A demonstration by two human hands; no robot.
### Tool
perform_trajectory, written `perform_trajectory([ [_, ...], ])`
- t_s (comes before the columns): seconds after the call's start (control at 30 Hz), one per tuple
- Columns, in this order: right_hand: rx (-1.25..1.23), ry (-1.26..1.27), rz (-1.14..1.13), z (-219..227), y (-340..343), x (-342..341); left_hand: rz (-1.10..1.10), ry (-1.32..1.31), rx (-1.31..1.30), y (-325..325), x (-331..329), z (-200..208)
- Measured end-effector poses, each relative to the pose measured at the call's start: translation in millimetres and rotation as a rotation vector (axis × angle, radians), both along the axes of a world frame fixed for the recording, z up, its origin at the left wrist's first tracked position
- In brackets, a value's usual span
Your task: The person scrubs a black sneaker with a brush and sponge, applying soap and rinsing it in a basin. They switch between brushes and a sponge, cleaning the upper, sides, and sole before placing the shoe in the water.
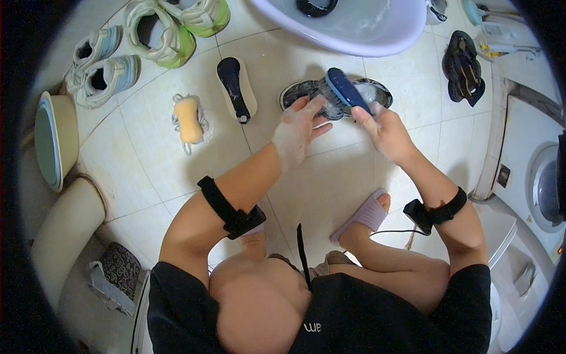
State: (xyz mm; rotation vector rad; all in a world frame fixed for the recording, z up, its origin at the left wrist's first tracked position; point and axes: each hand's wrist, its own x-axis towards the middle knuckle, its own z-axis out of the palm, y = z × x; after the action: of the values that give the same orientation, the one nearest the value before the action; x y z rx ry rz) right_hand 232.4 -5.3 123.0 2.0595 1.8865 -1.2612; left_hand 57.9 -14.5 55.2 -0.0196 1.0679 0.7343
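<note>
1. The right hand (pixel 386 130) is closed around the lower end of a blue brush (pixel 345 88), its foamy bristles turned toward the left hand.
2. The left hand (pixel 298 130), coated in suds, has its fingers bent beside the bristles; whether it grips anything there, I cannot tell.
3. A dark shoe (pixel 377 91) with a pale edge lies on the tiled floor (pixel 330 177) under the brush, foam on its upper; no label can be made out on it.
4. White lettering, upside down in this view, stands on the person's black shirt (pixel 377 312); folds hide part of it.
5. A pale bottle (pixel 494 29) at upper right seems to bear a label, too small to read.
6. The dark, cream-edged insole-shaped piece (pixel 232 85) left of the shoe has a small white mark near its lower end, illegible.
7. A lavender basin (pixel 354 49) holding cloudy water stands beyond the shoe.
8. Pale sneakers with green soles (pixel 177 56) sit at upper left, any brand mark unreadable.
</note>
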Motion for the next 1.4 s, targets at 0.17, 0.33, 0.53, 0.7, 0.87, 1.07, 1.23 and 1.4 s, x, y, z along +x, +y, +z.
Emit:
perform_trajectory([
  [0.17, 0.035, -0.171, 0.267, 1, -2, -5, 0.004, 0.099, 0.019, -2, 2, -3],
  [0.33, 0.107, -0.313, 0.364, 4, -3, -7, 0.088, -0.031, -0.001, -8, 4, -9],
  [0.53, 0.018, -0.328, 0.463, 8, -3, -7, -0.121, 0.185, 0.331, -19, -2, -16],
  [0.7, 0.013, -0.358, 0.331, 8, -3, -7, 0.067, -0.061, 0.066, -12, -1, -11],
  [0.87, 0.063, -0.122, 0.122, 4, -3, -11, 0.063, 0.063, -0.078, -6, 1, -20],
  [1.07, 0.0, -0.156, 0.152, -1, -3, -16, -0.066, 0.33, 0.467, -10, 1, -52],
  [1.23, -0.092, -0.2, 0.151, -1, -5, -15, 0.175, 0.016, -0.142, -7, 3, -48],
  [1.4, -0.011, -0.18, 0.021, -2, -9, -12, 0.288, -0.252, -0.054, -7, 2, -45],
])
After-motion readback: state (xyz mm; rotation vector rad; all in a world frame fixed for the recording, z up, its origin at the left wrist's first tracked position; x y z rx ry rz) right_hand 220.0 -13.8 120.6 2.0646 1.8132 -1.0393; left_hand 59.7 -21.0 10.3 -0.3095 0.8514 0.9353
